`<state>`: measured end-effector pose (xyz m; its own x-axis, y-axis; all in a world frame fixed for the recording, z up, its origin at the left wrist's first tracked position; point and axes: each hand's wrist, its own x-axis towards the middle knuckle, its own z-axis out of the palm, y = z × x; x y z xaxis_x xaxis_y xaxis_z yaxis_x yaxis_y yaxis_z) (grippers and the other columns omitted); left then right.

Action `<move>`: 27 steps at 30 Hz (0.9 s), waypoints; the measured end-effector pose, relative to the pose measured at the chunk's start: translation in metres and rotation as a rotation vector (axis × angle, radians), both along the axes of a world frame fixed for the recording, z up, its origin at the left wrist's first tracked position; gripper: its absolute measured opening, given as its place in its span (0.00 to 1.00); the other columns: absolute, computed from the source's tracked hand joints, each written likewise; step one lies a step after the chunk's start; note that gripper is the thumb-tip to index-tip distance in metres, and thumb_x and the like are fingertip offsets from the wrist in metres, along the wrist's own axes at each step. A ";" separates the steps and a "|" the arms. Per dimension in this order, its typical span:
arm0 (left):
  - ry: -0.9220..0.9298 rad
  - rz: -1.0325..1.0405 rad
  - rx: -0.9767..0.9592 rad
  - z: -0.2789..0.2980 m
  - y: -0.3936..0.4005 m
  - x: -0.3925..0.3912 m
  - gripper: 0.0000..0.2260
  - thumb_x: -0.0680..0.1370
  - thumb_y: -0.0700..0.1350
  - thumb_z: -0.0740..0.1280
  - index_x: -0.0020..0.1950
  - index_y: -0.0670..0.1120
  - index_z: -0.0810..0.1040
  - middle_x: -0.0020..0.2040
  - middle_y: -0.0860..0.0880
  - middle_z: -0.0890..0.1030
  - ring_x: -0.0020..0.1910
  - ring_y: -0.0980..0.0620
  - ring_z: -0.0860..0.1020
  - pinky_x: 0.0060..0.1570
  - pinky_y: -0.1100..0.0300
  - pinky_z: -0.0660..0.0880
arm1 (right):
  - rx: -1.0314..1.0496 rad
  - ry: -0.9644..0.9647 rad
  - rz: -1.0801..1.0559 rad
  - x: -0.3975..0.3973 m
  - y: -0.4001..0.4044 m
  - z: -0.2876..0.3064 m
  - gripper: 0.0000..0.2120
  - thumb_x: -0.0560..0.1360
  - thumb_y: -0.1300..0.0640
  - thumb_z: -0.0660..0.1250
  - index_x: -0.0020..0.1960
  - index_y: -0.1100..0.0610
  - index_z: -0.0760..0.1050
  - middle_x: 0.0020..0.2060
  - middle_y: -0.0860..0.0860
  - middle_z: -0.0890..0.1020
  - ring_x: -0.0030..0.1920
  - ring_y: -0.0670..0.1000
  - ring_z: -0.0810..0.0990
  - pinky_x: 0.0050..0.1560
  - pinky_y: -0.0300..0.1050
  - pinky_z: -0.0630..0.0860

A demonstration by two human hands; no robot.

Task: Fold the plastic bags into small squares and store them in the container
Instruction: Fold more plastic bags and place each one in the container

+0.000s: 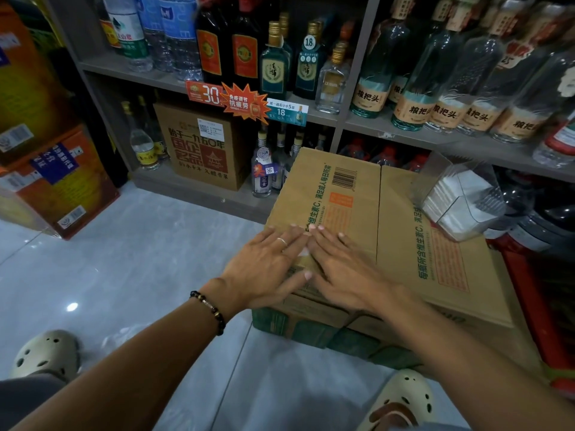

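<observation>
This is a small shop selling drinks. Grey shelves [385, 127] across the upper frame carry rows of liquor bottles [370, 85] and water bottles [174, 32]. Price tags [287, 112] reading 30 and 18 hang from the shelf edge at upper centre. Printed stock cartons [59, 178] are stacked on the tiled floor [140, 250] at the left.

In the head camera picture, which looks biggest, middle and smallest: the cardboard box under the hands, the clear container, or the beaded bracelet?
1. Cardboard box: biggest by far.
2. Clear container: middle.
3. Beaded bracelet: smallest, though nearer the camera.
</observation>
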<state>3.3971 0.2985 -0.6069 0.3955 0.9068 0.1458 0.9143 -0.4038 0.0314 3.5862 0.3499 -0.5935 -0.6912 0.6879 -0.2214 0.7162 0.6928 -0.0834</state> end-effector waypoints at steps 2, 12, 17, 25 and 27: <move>0.042 0.008 -0.078 -0.003 0.004 0.007 0.37 0.79 0.64 0.39 0.80 0.41 0.51 0.79 0.43 0.56 0.79 0.48 0.52 0.77 0.52 0.44 | -0.003 -0.004 -0.003 0.000 0.000 -0.001 0.42 0.74 0.34 0.39 0.80 0.56 0.36 0.80 0.51 0.38 0.78 0.46 0.35 0.77 0.46 0.35; -0.011 -0.068 -0.004 -0.007 -0.001 -0.019 0.35 0.81 0.64 0.40 0.76 0.42 0.65 0.74 0.44 0.69 0.75 0.47 0.63 0.74 0.50 0.57 | -0.015 0.008 0.009 -0.002 0.002 0.002 0.38 0.82 0.40 0.52 0.80 0.57 0.37 0.79 0.53 0.37 0.79 0.48 0.36 0.74 0.41 0.34; -0.055 -0.047 0.052 -0.014 -0.016 -0.036 0.30 0.81 0.61 0.52 0.73 0.42 0.69 0.72 0.43 0.72 0.72 0.45 0.69 0.69 0.47 0.65 | -0.013 0.009 0.006 -0.003 0.001 0.001 0.39 0.82 0.43 0.55 0.80 0.58 0.36 0.79 0.53 0.37 0.79 0.48 0.36 0.71 0.39 0.33; -0.279 0.314 0.104 0.005 -0.031 -0.039 0.17 0.79 0.55 0.59 0.54 0.47 0.82 0.51 0.49 0.80 0.50 0.49 0.79 0.47 0.55 0.75 | -0.025 0.010 0.041 -0.007 -0.011 0.008 0.39 0.82 0.44 0.56 0.80 0.59 0.37 0.80 0.54 0.39 0.79 0.50 0.38 0.74 0.42 0.35; -0.423 0.584 0.044 0.008 -0.033 -0.028 0.14 0.78 0.55 0.62 0.43 0.48 0.80 0.42 0.53 0.80 0.42 0.51 0.78 0.38 0.58 0.73 | -0.012 0.011 0.072 -0.010 -0.019 0.006 0.39 0.82 0.43 0.56 0.80 0.59 0.36 0.79 0.55 0.38 0.79 0.51 0.38 0.75 0.44 0.35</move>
<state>3.3687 0.2656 -0.5988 -0.2502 0.9427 0.2206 0.8946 0.1380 0.4250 3.5762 0.3309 -0.5873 -0.7409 0.6339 -0.2218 0.6640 0.7411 -0.0996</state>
